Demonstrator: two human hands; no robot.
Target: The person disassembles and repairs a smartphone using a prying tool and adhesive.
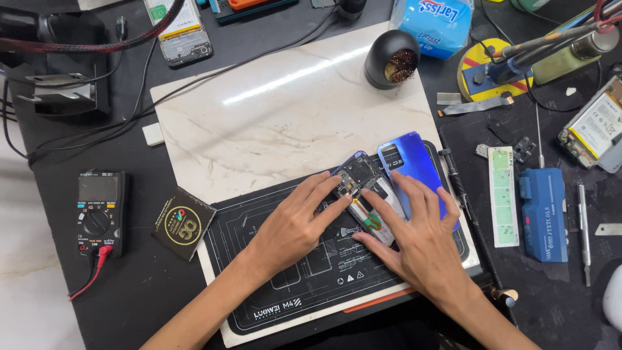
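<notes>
An opened phone (364,188) with its circuit board and battery exposed lies on a black work mat (285,272). My left hand (295,223) rests on the mat with its fingertips on the phone's left edge and upper board. My right hand (421,236) lies across the phone's lower part, fingers spread, thumb pressing near the battery. A glossy blue back cover (411,162) sits just right of the phone, partly under my right fingers.
A marble slab (285,123) lies under the mat. A multimeter (98,210) is at left, a solder-wool pot (391,58) and blue wipes pack (433,23) at top. A blue tool case (543,214), screwdrivers (470,214) and other opened phones (593,126) are at right.
</notes>
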